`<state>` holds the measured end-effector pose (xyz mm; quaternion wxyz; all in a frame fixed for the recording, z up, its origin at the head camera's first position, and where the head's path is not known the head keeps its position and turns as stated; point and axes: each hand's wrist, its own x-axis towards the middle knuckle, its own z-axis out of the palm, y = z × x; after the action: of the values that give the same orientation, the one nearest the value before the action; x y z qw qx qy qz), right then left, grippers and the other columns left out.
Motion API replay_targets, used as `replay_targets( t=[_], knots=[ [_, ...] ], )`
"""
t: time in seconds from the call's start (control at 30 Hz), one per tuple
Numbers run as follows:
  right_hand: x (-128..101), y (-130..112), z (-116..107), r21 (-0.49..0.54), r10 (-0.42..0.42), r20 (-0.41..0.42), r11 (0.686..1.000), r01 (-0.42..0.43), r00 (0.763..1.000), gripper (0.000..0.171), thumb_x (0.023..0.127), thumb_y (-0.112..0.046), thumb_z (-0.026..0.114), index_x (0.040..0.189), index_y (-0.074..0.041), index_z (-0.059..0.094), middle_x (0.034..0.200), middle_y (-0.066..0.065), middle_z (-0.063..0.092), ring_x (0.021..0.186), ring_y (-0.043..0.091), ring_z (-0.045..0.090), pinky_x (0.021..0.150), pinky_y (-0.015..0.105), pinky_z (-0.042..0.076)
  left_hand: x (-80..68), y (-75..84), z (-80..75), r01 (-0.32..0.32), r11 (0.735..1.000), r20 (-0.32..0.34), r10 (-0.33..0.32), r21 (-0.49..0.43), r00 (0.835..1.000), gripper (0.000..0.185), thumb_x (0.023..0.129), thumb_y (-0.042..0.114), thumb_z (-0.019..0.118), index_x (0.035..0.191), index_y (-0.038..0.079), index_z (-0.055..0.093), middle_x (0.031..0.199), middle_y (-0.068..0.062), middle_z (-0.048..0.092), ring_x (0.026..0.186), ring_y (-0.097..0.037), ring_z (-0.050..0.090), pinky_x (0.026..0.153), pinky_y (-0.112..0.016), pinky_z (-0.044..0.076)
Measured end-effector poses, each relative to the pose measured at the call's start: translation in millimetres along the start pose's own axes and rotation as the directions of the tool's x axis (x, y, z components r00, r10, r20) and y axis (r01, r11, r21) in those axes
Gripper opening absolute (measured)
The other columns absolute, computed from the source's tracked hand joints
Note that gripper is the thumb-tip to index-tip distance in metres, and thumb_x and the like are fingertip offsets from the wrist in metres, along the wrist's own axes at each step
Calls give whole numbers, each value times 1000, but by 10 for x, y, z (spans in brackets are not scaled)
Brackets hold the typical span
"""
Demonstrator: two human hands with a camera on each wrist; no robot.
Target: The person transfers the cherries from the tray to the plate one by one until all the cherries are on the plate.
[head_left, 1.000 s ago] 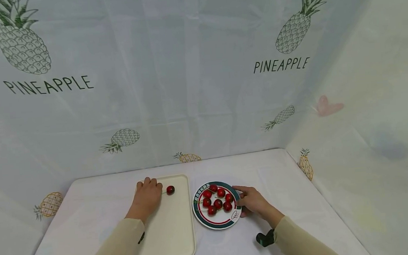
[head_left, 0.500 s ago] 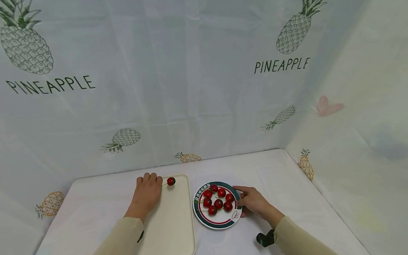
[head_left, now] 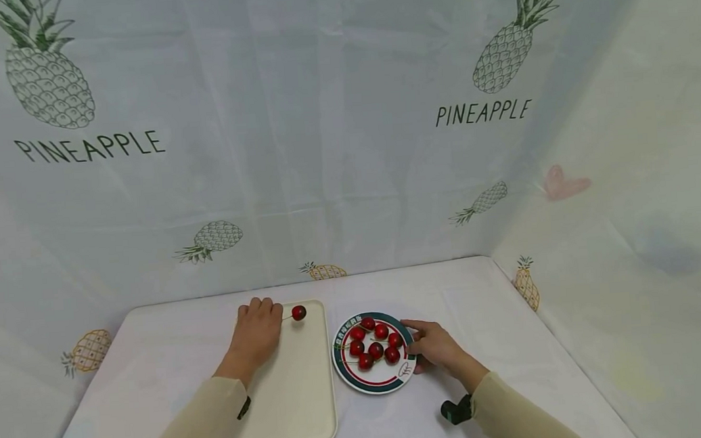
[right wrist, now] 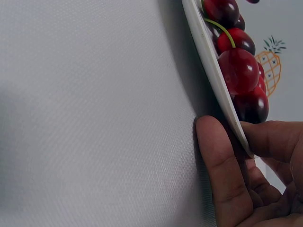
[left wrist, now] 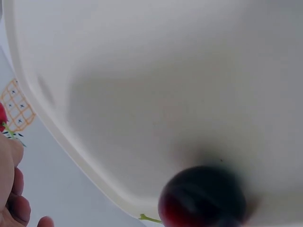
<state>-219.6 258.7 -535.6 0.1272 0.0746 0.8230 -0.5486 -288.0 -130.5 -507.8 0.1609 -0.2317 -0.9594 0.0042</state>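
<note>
My left hand (head_left: 255,337) is over the far part of a cream tray (head_left: 302,399). It pinches a red cherry (head_left: 299,312) by its thin stem, and the fruit sticks out to the right of the fingers. The left wrist view catches that stem (left wrist: 8,130) at the thumb. A second dark cherry (left wrist: 201,198) looms at the bottom there, against the tray; in the head view I cannot see it. My right hand (head_left: 439,347) grips the rim of a round plate (head_left: 371,384), thumb on top and fingers beneath. Several cherries (right wrist: 239,71) with stems lie on the plate.
The plate stands just right of the tray on a white-covered table (head_left: 441,287). A pineapple-print cloth (head_left: 345,145) hangs behind and along the sides. Black wrist gear (head_left: 457,410) juts from the right sleeve.
The cherry at my left hand has risen towards the tray's far edge and shifted slightly right. The left hand has moved only slightly. My right hand and the plate stay put.
</note>
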Motion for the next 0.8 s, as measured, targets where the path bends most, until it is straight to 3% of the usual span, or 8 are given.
replay_targets(
  t=[0.5,0.8],
  knots=[
    [-25,2,-4,-11,2,1,1000,-2,1000,66,92,0,72,154,-11,53,111,17,61,69,23,69,61,36,61,-2,202,-159,-19,999,-34,18,-34,999,8,106,7,52,102,4,58,91,-9,49,90,-31,43,83,-53,40],
    [-1,-5,-3,-27,2,4,1000,-2,1000,65,93,-3,74,154,-13,54,114,16,62,67,22,69,61,35,61,18,367,-196,-32,998,-51,29,-56,998,12,105,14,62,97,7,57,88,-5,48,87,-27,41,81,-48,38]
  ],
)
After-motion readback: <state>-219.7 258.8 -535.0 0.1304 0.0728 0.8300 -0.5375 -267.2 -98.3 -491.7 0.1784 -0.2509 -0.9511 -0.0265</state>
